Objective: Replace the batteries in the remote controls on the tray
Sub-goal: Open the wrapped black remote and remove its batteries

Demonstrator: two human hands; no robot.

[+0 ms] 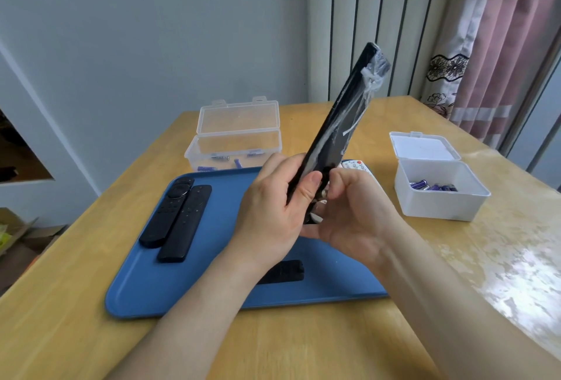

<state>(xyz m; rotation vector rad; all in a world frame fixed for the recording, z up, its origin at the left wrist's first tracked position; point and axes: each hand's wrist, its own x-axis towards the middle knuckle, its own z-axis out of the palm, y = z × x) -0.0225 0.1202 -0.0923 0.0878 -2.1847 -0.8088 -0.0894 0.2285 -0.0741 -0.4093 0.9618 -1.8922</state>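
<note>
Two hands are holding a black remote (337, 124) tilted up over the blue tray (170, 288): the left hand (273, 212) is gripping its lower half, and the right hand (355, 215) is curling its fingers round the bottom end. Two slim remotes (185, 224) and a black cover (283, 272) are lying on the tray. Beyond it a clear box (236, 142) and a white box (437, 203) are standing open with batteries (432, 186) inside.

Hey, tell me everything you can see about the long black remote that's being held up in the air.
The long black remote is slim, looks like glossy plastic, and is wrapped in crinkled clear film that bunches near its top end. It tilts steeply, top end up and leaning right, above the blue tray. The left hand grips its lower part, and the right hand curls its fingers round the bottom end. Its buttons and battery bay cannot be made out.
</note>
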